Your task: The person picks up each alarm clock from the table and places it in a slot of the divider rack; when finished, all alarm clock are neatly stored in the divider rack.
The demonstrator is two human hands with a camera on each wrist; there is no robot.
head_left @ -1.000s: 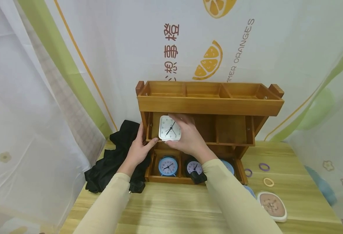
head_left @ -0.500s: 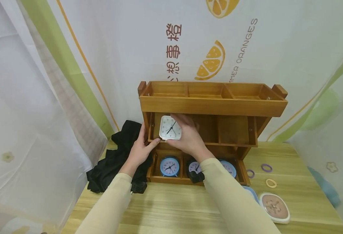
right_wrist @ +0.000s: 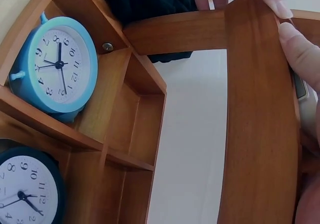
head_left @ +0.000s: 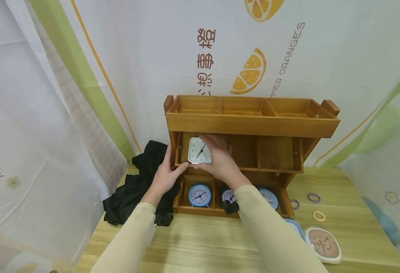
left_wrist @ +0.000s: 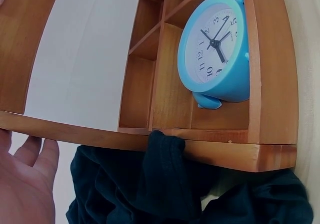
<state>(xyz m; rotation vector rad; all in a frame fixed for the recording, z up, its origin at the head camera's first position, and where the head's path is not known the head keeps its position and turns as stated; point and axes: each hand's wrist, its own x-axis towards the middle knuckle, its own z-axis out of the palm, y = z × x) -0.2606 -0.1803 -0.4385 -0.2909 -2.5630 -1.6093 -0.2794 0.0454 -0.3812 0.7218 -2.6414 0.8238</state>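
In the head view, a square white alarm clock (head_left: 197, 150) stands in the left compartment of the middle tier of a wooden tiered organizer (head_left: 251, 126). My right hand (head_left: 222, 161) holds its right side, thumb low and fingers near the top. With the left hand (head_left: 166, 175) I grip the left end of that tier, thumb at its front edge, fingers outside. The left wrist view shows part of this hand (left_wrist: 27, 184) against the wood. Only a strip of the white clock (right_wrist: 306, 109) appears in the right wrist view, beside the thumb.
Below stand a round blue alarm clock (head_left: 199, 195), a black one (head_left: 227, 195) and another blue one (head_left: 269, 198), partly behind the right sleeve. Black cloth (head_left: 132, 197) lies left. Rings (head_left: 314, 197), a blue-rimmed item (head_left: 294, 227) and a brown-faced clock (head_left: 323, 244) lie right.
The whole scene has shifted slightly right in the head view. The white clock sits a touch lower against the upper tier. Both hands keep their holds.
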